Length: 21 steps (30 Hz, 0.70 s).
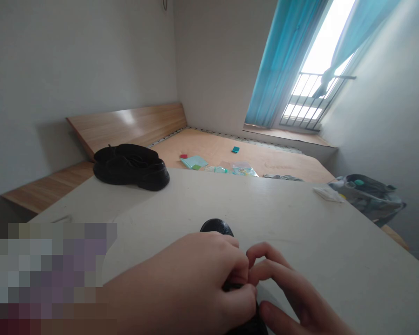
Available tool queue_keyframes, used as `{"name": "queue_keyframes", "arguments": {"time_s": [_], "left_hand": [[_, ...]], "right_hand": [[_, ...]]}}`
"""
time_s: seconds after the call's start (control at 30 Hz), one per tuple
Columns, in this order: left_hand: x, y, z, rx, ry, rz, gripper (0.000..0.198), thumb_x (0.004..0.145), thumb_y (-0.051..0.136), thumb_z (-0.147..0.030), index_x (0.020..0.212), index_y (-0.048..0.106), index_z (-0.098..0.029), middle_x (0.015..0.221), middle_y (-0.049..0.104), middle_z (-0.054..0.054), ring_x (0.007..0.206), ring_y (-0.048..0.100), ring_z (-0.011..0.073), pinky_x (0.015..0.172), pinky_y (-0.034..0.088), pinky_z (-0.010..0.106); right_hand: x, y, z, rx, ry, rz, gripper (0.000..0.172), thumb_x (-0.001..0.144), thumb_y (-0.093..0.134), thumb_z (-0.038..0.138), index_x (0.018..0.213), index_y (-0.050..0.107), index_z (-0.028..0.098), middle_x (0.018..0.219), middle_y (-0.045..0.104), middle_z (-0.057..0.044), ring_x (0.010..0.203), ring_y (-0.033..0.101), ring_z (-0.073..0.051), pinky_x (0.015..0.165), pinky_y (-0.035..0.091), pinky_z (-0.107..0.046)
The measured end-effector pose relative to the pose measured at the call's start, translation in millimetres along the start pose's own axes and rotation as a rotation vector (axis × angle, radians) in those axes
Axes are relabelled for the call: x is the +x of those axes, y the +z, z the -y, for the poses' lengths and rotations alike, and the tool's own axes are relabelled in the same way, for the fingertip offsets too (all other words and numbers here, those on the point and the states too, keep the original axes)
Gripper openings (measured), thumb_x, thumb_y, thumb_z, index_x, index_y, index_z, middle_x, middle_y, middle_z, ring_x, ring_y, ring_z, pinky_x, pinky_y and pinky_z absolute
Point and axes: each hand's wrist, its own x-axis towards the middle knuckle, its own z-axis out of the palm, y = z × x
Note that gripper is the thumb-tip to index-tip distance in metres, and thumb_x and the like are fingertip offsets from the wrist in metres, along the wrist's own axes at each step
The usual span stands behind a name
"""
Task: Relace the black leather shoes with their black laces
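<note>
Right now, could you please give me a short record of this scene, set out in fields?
Left hand: closed over black shoe
Right hand: fingers curled against the same shoe; grip unclear
Surface: white table
Far left on table: second pair of shoes, black
Right edge of table: white paper; beyond it, grey bag
Behind: wooden bed base with small items

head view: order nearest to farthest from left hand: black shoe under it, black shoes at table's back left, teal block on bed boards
1. black shoe, under the left hand, touching.
2. black shoes, back left.
3. teal block, farthest back, centre.
</note>
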Motion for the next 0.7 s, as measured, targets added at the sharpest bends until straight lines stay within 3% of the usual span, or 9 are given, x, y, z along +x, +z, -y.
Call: {"name": "queue_keyframes", "arguments": {"time_s": [0.07,0.2,0.37,0.5,0.6,0.7], "left_hand": [[-2.5,0.5,3.0,-0.151,-0.042,0.02,0.021,0.086,0.05,-0.032,0.069,0.053,-0.021,0.063,0.051,-0.006,0.057,0.046,0.0105,0.047,0.026,0.026],[-9.1,-7.2,5.5,-0.339,-0.115,-0.02,0.026,0.087,0.052,-0.045,0.079,0.059,-0.022,0.072,0.054,-0.004,0.063,0.048,0.012,0.049,0.032,0.022],[-11.9,-20.7,4.3,-0.237,-0.162,-0.117,0.05,0.089,0.042,-0.064,0.072,0.058,-0.021,0.067,0.048,-0.003,0.062,0.045,0.0133,0.054,0.034,0.024],[-13.4,-19.4,6.3,-0.162,-0.166,-0.156,0.055,0.09,0.037,-0.068,0.065,0.05,-0.021,0.06,0.045,-0.004,0.057,0.044,0.0126,0.05,0.031,0.025],[-15.5,-17.1,8.5,-0.143,-0.175,-0.131,0.059,0.093,0.03,-0.067,0.064,0.053,-0.021,0.058,0.051,-0.004,0.053,0.048,0.0128,0.047,0.029,0.027],[-15.2,-15.8,9.8,-0.035,-0.186,-0.098,0.064,0.096,0.024,-0.061,0.064,0.06,-0.02,0.062,0.06,0.0,0.056,0.054,0.0149,0.05,0.03,0.028]], "right_hand": [[-1.0,-0.9,0.4,0.116,0.079,0.001,0.007,0.09,0.063,0.036,0.094,0.064,0.03,0.102,0.062,-0.004,0.101,0.063,-0.02,0.091,0.052,-0.031],[-4.5,-3.3,-2.5,0.347,0.229,-0.031,0.028,0.088,0.06,0.053,0.082,0.061,0.026,0.099,0.061,-0.005,0.094,0.061,-0.022,0.087,0.052,-0.035],[-4.7,-7.6,-5.6,0.615,0.239,0.08,0.038,0.086,0.056,0.057,0.071,0.052,0.023,0.068,0.049,-0.001,0.072,0.052,-0.019,0.071,0.047,-0.031],[-9.4,-9.4,-10.7,0.844,0.3,0.078,0.037,0.092,0.053,0.052,0.07,0.045,0.022,0.052,0.029,0.007,0.049,0.03,-0.011,0.066,0.042,-0.029],[-14.9,-12.7,-12.8,0.793,0.341,0.043,0.041,0.091,0.051,0.055,0.068,0.046,0.022,0.053,0.03,0.005,0.053,0.033,-0.013,0.056,0.035,-0.025],[-15.7,-16.4,-5.9,0.546,0.257,0.093,0.049,0.092,0.047,0.06,0.063,0.049,0.021,0.057,0.04,0.001,0.058,0.043,-0.015,0.055,0.035,-0.027]]}}
